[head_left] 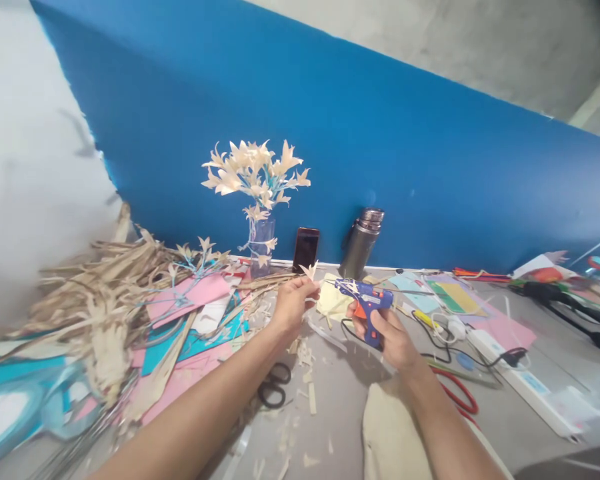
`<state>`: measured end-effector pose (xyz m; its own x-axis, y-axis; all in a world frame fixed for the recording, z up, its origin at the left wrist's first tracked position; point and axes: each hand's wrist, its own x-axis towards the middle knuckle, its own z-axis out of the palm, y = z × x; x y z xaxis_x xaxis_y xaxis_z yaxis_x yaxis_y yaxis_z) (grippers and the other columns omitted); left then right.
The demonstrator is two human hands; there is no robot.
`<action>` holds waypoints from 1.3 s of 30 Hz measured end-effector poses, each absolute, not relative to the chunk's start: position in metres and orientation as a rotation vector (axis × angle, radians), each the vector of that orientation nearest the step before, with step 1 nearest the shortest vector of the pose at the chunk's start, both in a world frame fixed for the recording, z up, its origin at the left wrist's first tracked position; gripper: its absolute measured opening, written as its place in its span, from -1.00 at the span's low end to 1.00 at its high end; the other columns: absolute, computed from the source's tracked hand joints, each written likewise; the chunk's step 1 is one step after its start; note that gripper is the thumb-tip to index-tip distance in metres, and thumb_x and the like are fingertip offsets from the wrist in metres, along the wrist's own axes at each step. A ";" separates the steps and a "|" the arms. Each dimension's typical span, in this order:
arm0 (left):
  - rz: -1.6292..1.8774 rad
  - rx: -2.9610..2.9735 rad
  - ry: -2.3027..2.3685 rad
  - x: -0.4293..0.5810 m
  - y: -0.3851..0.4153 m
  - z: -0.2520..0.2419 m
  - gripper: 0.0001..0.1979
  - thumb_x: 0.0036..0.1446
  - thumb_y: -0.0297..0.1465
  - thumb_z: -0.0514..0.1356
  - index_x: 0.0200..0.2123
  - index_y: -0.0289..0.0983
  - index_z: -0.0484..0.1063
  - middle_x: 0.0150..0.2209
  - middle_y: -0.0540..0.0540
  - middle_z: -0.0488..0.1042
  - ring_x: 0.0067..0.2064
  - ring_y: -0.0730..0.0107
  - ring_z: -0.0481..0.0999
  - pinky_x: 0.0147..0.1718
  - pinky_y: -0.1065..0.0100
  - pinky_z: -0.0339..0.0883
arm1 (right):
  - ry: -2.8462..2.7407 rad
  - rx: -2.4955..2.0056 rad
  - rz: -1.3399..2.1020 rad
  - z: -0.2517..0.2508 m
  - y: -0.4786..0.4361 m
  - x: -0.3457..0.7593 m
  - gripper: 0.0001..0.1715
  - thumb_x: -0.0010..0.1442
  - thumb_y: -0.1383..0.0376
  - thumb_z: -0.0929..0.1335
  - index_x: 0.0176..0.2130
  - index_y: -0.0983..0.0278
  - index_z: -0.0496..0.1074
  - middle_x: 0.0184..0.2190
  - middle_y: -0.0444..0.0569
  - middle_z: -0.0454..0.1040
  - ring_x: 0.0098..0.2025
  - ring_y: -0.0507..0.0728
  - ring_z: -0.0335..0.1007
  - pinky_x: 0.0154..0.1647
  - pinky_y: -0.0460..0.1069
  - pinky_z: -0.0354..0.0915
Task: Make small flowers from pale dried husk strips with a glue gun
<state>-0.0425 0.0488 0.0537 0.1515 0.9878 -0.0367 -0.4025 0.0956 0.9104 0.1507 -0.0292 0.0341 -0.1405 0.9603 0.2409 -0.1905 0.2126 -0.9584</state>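
My left hand [295, 303] pinches a small cream husk flower [310, 269], its pointed petals showing above the fingertips. To its right, my right hand [387, 330] is wrapped around the handle of a blue glue gun [364, 298] with an orange trigger. The gun's nozzle points left and sits close to the flower; whether they touch I cannot tell. Behind the hands, a clear vase [263, 243] holds a bunch of similar cream flowers [253, 170] on light-blue stems. Black-handled scissors [274, 385] lie below my left forearm.
Dried husks [105, 287] and pink paper [187, 300] pile up on the left. A phone [306, 249] and a steel flask [363, 243] lean by the blue wall [330, 133]. A white power strip [525, 387] with cables lies right. Scraps [307, 373] litter the table.
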 end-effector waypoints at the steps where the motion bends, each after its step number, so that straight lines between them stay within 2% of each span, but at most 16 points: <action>1: 1.224 0.915 0.826 -0.042 0.049 0.054 -0.76 -0.22 -0.30 0.34 -0.59 -0.29 0.36 -0.55 0.01 0.42 -0.46 0.47 0.37 -0.42 0.41 0.16 | -1.300 -0.823 1.228 0.033 -0.028 0.151 -0.59 0.24 0.01 0.36 -0.08 0.24 0.49 -0.49 -0.05 0.34 -0.46 0.08 0.13 -0.44 -0.01 0.10; 9: 1.239 0.909 0.802 -0.045 0.047 0.056 -0.77 -0.22 -0.29 0.35 -0.57 -0.30 0.39 -0.55 0.02 0.42 -0.46 0.48 0.37 -0.40 0.41 0.18 | -1.311 -0.843 1.204 0.031 -0.026 0.152 -0.65 0.26 0.04 0.36 -0.13 0.24 0.49 -0.47 -0.07 0.27 -0.45 0.06 0.08 -0.46 -0.03 0.08; 16: 1.246 0.921 0.820 -0.043 0.050 0.052 -0.76 -0.23 -0.28 0.36 -0.58 -0.29 0.39 -0.55 0.00 0.43 -0.46 0.46 0.38 -0.40 0.40 0.17 | -1.353 -0.813 1.168 0.034 -0.028 0.151 -0.62 0.27 0.01 0.34 -0.11 0.23 0.48 -0.50 -0.10 0.23 -0.49 0.04 0.04 -0.47 -0.03 0.06; 24: 1.266 0.928 0.786 -0.045 0.052 0.049 -0.76 -0.21 -0.29 0.35 -0.57 -0.28 0.38 -0.55 0.03 0.40 -0.45 0.48 0.36 -0.37 0.40 0.18 | -1.432 -1.087 0.941 0.031 -0.023 0.158 -0.58 0.28 -0.02 0.32 -0.17 0.27 0.48 -0.49 -0.09 0.27 -0.45 0.06 0.13 -0.42 -0.02 0.08; 31: 1.269 0.964 0.836 -0.044 0.051 0.049 -0.75 -0.19 -0.27 0.36 -0.57 -0.29 0.39 -0.55 0.02 0.41 -0.45 0.46 0.36 -0.37 0.39 0.18 | -1.344 -0.811 1.105 0.034 -0.027 0.151 -0.62 0.28 0.01 0.32 -0.07 0.20 0.46 -0.42 -0.06 0.31 -0.43 0.08 0.10 -0.44 -0.02 0.06; 35: 1.267 0.982 0.832 -0.044 0.051 0.047 -0.75 -0.18 -0.27 0.36 -0.56 -0.29 0.39 -0.54 0.01 0.41 -0.44 0.46 0.36 -0.38 0.40 0.18 | -1.454 -0.970 1.037 0.031 -0.026 0.153 -0.58 0.31 -0.01 0.28 -0.08 0.24 0.47 -0.46 -0.08 0.30 -0.45 0.08 0.13 -0.42 -0.01 0.10; 39: 1.269 0.967 0.816 -0.044 0.051 0.047 -0.75 -0.18 -0.29 0.37 -0.55 -0.29 0.39 -0.54 0.01 0.40 -0.44 0.46 0.37 -0.38 0.41 0.19 | -1.575 -1.291 0.724 0.029 -0.019 0.156 -0.55 0.32 0.00 0.25 -0.08 0.28 0.47 -0.41 -0.03 0.41 -0.36 0.14 0.27 -0.30 0.01 0.20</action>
